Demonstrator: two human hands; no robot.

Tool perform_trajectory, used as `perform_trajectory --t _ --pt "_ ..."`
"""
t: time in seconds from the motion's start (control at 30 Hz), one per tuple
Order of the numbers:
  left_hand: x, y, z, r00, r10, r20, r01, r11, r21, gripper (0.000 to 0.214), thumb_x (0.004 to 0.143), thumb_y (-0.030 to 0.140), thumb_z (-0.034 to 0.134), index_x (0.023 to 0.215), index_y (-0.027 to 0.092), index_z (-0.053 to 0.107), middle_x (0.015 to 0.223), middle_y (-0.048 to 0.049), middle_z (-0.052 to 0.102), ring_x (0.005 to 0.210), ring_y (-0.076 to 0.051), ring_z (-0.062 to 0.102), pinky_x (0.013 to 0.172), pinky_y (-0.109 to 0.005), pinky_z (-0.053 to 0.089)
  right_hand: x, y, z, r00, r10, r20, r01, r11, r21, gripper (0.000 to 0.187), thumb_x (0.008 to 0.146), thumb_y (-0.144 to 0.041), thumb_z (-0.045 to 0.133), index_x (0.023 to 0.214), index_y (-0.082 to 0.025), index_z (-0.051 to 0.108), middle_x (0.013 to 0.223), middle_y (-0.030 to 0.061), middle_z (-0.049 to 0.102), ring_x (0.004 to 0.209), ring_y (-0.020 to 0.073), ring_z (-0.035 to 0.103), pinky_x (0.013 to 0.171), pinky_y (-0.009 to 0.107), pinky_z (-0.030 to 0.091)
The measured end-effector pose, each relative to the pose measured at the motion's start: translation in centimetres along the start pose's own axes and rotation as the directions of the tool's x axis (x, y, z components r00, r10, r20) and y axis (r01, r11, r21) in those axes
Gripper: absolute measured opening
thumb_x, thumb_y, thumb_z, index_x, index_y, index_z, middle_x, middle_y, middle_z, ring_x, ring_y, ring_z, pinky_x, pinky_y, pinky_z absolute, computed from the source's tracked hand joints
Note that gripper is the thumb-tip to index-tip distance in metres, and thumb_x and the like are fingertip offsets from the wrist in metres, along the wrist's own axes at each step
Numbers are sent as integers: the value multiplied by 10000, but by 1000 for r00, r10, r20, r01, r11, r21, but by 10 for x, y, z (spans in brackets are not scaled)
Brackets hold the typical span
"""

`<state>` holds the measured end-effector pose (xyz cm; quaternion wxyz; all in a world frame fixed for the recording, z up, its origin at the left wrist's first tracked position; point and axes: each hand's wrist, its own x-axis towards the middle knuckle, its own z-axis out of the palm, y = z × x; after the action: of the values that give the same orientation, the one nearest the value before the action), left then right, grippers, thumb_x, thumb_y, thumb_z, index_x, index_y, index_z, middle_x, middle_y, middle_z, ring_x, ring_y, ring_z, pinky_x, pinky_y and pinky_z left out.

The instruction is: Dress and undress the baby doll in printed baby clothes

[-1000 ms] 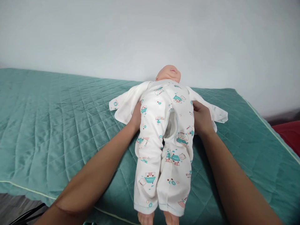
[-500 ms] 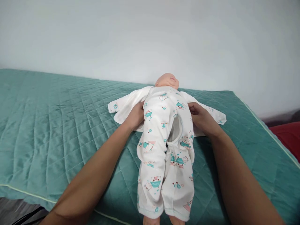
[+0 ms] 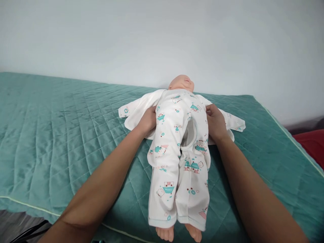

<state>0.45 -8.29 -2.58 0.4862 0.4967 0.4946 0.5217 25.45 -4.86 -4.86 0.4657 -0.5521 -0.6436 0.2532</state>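
Observation:
A baby doll (image 3: 181, 82) lies on its back on a teal quilted bed (image 3: 63, 128), head toward the wall. It wears a white romper (image 3: 177, 158) printed with teal and pink figures; bare feet (image 3: 177, 233) stick out at the near end. The empty sleeves spread out flat to both sides. My left hand (image 3: 148, 120) presses against the doll's side on the left, fingers curled into the cloth. On the right, my right hand (image 3: 215, 123) grips the other side of the torso. Most fingertips are hidden behind the romper.
A pale wall runs behind the bed. The bed's near edge with light piping runs along the lower left, floor showing below it. Something red (image 3: 310, 145) lies beyond the bed's right edge.
Both hands stay on the doll's sides, having slid slightly toward the chest. The doll sits a little farther from the bed's near edge, so both feet now show.

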Motion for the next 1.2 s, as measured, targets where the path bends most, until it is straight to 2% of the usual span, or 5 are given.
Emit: perform_trajectory --t 0.1,0.43,0.6,0.9,1.2 --pt "3 -4 4 1000 17 -24 -17 1000 -3 264 746 312 629 920 145 736 883 -73 780 1089 -326 663 976 -437 521 -1 -4 4 991 24 -135 -31 998 -53 227 875 -443 578 767 -249 528 708 -28 571 688 168 492 679 314 405" --pt "7 -10 7 998 -16 -68 5 989 -147 175 815 330 574 824 189 677 864 -52 755 1001 -279 685 948 -433 550 2 3 10 981 97 -168 -66 981 182 201 791 -334 681 955 -249 601 878 8 726 855 211 679 749 353 521" --pt "-3 1 6 992 -17 -121 -7 980 -201 218 735 136 549 878 170 711 927 -59 778 1081 -281 689 988 -428 538 3 1 12 984 113 -137 -62 941 332 245 759 -299 714 971 -246 603 923 19 745 918 213 703 790 367 553" --pt "-9 -2 12 991 -32 -134 6 982 -189 250 837 295 652 1061 203 717 1190 -63 746 1265 -285 608 1104 -447 474 -5 -11 17 997 74 -1 -65 878 474 232 809 -349 702 1002 -274 599 1070 1 717 1004 185 683 943 382 555" --pt "-2 -4 10 991 -124 -53 103 951 -291 177 882 325 584 860 188 695 835 -52 736 959 -247 691 898 -406 562 -6 -11 16 994 103 30 -105 884 455 252 845 -414 675 1043 -280 596 1027 0 715 960 186 683 866 363 566"
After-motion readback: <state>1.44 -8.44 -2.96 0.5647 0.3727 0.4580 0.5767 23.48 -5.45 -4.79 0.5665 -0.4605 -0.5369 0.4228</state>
